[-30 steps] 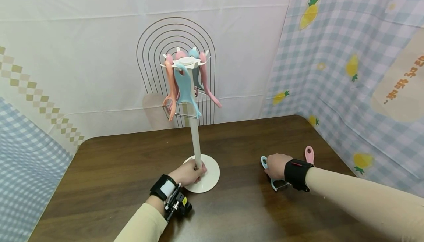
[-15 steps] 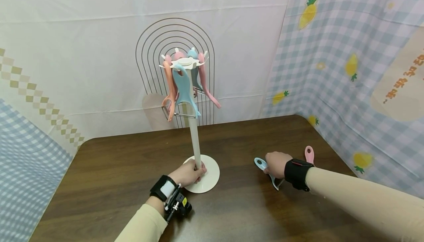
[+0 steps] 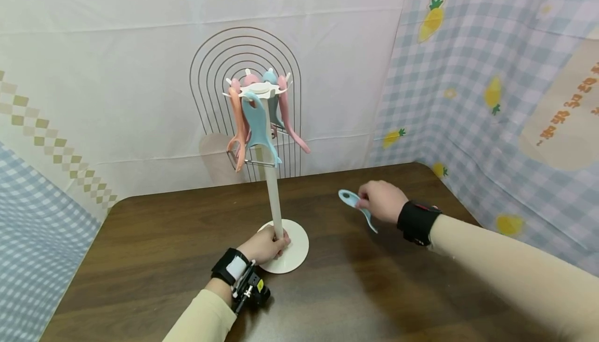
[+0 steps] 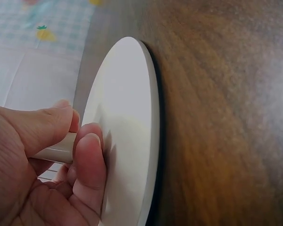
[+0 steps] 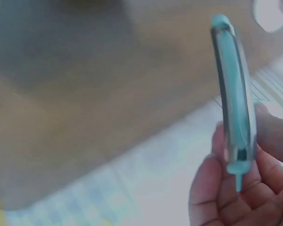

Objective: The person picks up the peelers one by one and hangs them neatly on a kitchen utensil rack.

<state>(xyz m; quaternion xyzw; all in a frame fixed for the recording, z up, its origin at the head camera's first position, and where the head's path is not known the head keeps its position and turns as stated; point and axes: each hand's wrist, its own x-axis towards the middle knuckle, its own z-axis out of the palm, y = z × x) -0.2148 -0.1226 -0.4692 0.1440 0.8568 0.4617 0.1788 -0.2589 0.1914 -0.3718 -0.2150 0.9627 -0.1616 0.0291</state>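
Note:
My left hand grips the foot of a white pole, its fingers curled round it right above the round white base. The left wrist view shows thumb and fingers closed about the pole. Over the table to the right, my right hand pinches a light blue peeler, its looped handle end pointing toward the stand. In the right wrist view the peeler's metal blade faces the camera. From the white hook ring on top hang an orange peeler, a blue peeler and several others.
The dark wooden table has rounded back corners. A white cloth covers the wall behind it. A blue checked cloth hangs close along the right side.
My right hand has lifted the light blue peeler off the table and carried it back and left. The pink peeler lying at the right is now hidden behind my right arm. My left hand stays put.

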